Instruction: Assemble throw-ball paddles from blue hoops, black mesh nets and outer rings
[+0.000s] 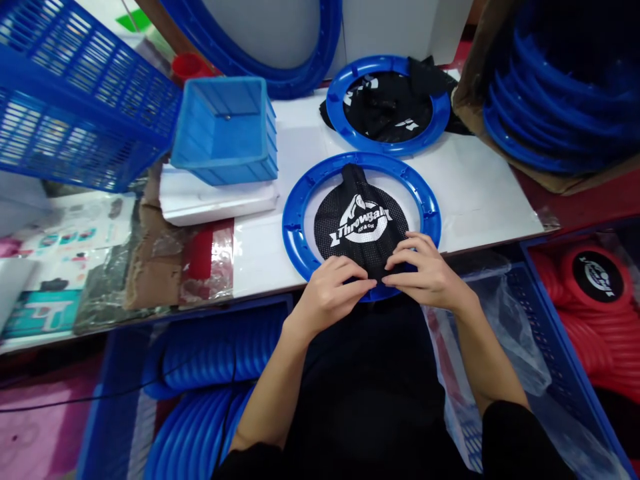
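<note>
A blue plastic ring point(300, 220) lies on the white table point(475, 193) right in front of me. A black mesh cloth point(357, 223) with a white printed logo is spread inside the ring, one flap reaching its far rim. My left hand point(327, 297) and my right hand point(427, 273) sit at the ring's near edge. Both pinch the near edge of the mesh with bent fingers.
A second blue ring point(387, 145) holding loose black mesh pieces lies farther back. A blue square tub point(225, 130) and a blue basket point(75, 100) stand at left. Stacked blue rings point(210, 380) fill a bin below, more fill a box point(550, 87) at right, red discs point(595, 307) lower right.
</note>
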`<state>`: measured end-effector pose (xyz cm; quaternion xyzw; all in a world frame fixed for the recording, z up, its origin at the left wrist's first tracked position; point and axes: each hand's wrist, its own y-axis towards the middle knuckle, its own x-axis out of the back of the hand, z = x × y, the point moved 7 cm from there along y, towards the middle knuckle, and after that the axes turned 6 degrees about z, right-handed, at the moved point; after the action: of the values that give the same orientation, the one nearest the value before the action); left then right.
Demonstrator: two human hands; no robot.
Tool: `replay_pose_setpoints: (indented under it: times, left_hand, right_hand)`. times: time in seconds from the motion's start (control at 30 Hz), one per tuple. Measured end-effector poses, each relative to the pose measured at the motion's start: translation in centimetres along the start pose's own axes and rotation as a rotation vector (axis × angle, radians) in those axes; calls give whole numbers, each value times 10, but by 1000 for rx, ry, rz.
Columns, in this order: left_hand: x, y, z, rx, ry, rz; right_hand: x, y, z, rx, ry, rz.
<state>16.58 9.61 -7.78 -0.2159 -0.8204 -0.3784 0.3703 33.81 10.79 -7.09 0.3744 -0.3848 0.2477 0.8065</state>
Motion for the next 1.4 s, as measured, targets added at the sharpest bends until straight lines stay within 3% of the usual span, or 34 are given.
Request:
replay_pose_setpoints:
  times: [0.23,0.53,0.77,0.87,0.97,1.07,1.13,1.17,1.3,1.4]
  left_hand:
    - [4,7,-1,-47,-14,30]
    - [-2,11,6,-1,-16,174]
    - [-1,18,5,-169,56,306]
    - [4,19,8,-189,-18,298]
    - [13,23,18,-26,46,165]
    - [25,21,39,339,319,36]
    - [29,14,51,495,385,38]
    - [29,11,56,511,357,59]
    - [28,8,70,329,72,134]
    - [29,15,77,181,-90,226]
  right_hand:
    - [1,2,0,-19,1,15]
    - [1,4,-1,-4,13,80]
    - [-9,2,39,-5,-341,94]
    - [-10,1,53,-10,-440,65]
    - [-10,3,62,-15,-501,44]
    - [-18,10,75,21,-523,109]
    - [-23,16,87,99,-504,182]
    - [-24,19,92,157,-484,215]
    - [-13,37,92,347,-273,357]
    - [8,64,51,232,-132,362]
